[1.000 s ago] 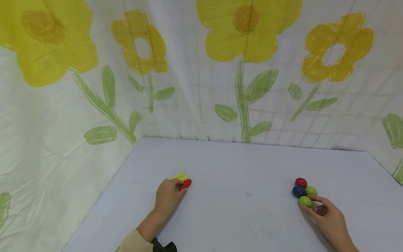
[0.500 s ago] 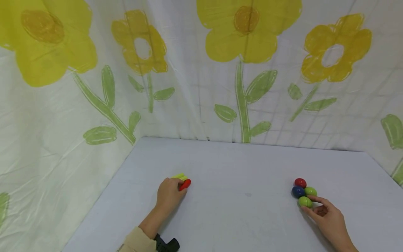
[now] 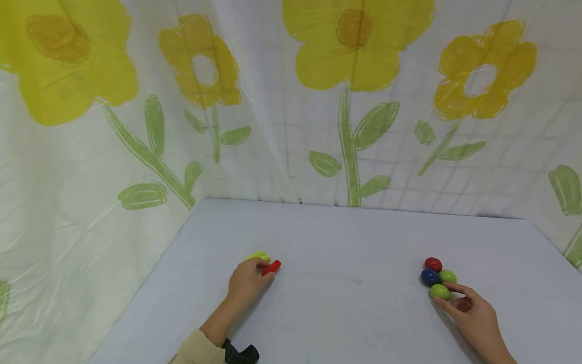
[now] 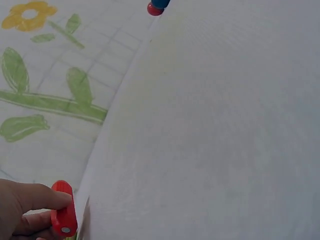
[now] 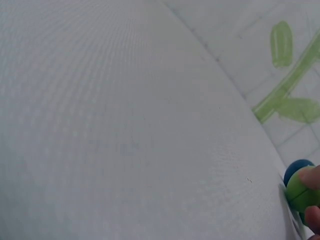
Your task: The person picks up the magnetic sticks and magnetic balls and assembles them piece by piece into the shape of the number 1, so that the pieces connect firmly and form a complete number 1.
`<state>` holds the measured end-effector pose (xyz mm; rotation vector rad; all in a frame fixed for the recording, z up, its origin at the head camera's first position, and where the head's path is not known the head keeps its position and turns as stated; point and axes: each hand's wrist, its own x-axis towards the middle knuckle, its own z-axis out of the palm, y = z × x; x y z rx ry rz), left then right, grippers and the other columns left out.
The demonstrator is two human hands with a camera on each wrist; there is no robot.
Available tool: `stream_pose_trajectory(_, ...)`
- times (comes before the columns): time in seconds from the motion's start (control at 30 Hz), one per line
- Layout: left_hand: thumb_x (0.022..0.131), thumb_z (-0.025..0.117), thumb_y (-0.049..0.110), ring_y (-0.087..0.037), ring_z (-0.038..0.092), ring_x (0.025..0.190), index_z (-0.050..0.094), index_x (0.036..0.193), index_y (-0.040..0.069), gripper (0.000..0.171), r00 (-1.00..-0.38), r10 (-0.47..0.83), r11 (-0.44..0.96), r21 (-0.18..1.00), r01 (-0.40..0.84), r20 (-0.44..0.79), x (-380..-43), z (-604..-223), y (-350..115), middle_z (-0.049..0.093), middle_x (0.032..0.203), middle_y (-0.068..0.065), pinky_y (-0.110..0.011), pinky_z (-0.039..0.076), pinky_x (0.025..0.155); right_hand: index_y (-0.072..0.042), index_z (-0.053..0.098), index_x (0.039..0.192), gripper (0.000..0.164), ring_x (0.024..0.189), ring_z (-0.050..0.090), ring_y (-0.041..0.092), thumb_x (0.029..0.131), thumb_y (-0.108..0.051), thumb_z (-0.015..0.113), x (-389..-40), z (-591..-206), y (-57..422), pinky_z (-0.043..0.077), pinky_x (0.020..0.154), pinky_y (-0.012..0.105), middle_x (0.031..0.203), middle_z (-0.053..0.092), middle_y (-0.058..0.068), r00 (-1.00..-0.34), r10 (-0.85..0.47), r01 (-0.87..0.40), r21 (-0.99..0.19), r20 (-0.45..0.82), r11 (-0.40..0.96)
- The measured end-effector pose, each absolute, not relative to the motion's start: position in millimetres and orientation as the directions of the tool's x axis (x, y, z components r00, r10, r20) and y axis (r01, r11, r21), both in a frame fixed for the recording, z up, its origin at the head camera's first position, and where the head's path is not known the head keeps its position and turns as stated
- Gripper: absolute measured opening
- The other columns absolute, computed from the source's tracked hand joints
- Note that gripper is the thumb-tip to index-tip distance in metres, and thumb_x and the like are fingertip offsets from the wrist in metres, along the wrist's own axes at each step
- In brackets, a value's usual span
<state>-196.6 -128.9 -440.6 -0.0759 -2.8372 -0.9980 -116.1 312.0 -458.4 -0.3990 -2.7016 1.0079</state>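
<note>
On the table's left side my left hand [image 3: 247, 283] pinches a short red stick with rounded ends [image 3: 272, 268] between thumb and fingers. The left wrist view shows a small silvery dot near one end of that red stick [image 4: 63, 210]. Yellow-green sticks [image 3: 258, 255] lie just behind this hand, partly covered by it. Over on the right, my right hand [image 3: 477, 313] holds a green plastic egg [image 3: 439, 291] with a seam, thumb on one side and fingers on the other. Touching or close behind it are a blue egg [image 3: 429, 277], a second green egg [image 3: 448, 276] and a red egg [image 3: 433, 264].
A white table [image 3: 345, 313] spreads between the two hands. Behind and to the left of it hangs a white curtain [image 3: 273, 151] printed with yellow flowers. A dark strapped device [image 3: 241, 354] sits at the left wrist, below a beige sleeve [image 3: 200, 349].
My left hand has shifted slightly to the right with the red stick, which now lies farther from the yellow-green sticks. The right hand and the eggs have stayed in place.
</note>
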Motion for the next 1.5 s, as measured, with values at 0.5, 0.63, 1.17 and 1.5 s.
stream_pose_trajectory(0.5,0.079,0.073,0.015,-0.015,0.063,0.085,0.065,0.105,-0.004,0.032,-0.975,0.150,0.436,0.896,-0.084,-0.164,-204.4,-427.9,-112.0,0.070,0.095,-0.011,-0.028,0.051,0.074,0.001,0.055,0.120,0.049,0.060,0.044,-0.004,0.084,-0.029,0.070,-115.3,-455.6,312.6,0.038,0.053,0.019,0.075,0.059,0.004,-0.936,0.340,0.198,-0.664,0.090,0.721)
stream_pose_trajectory(0.63,0.082,0.071,0.020,-0.015,0.061,0.090,0.065,0.110,-0.002,0.036,-0.961,0.181,0.432,0.895,-0.114,-0.209,-205.6,-426.9,-105.0,0.070,0.099,-0.010,-0.029,0.049,0.075,0.001,0.055,0.120,0.049,0.060,0.043,-0.003,0.084,-0.029,0.070,-115.7,-456.3,312.2,0.038,0.052,0.019,0.074,0.059,0.004,-0.937,0.339,0.198,-0.666,0.088,0.719)
stream_pose_trajectory(1.17,0.079,0.073,0.023,-0.008,0.031,0.049,0.067,0.105,-0.001,0.036,-0.905,0.279,0.355,0.910,-0.215,-0.322,-208.9,-429.2,-71.4,0.046,0.060,0.005,-0.021,0.028,0.049,0.001,0.054,0.121,0.051,0.060,0.042,0.000,0.084,-0.031,0.069,-116.1,-452.4,309.4,0.036,0.051,0.020,0.071,0.056,0.004,-0.937,0.344,0.215,-0.665,0.068,0.715)
stream_pose_trajectory(1.5,0.074,0.078,0.024,-0.007,0.031,0.048,0.069,0.098,0.002,0.033,-0.902,0.284,0.344,0.912,-0.222,-0.326,-208.6,-434.1,-47.5,0.055,0.070,0.004,-0.020,0.030,0.047,0.001,0.051,0.126,0.063,0.059,0.046,0.005,0.083,-0.043,0.067,-118.5,-443.9,311.9,0.034,0.053,0.023,0.066,0.059,0.001,-0.932,0.354,0.305,-0.703,-0.081,0.643)
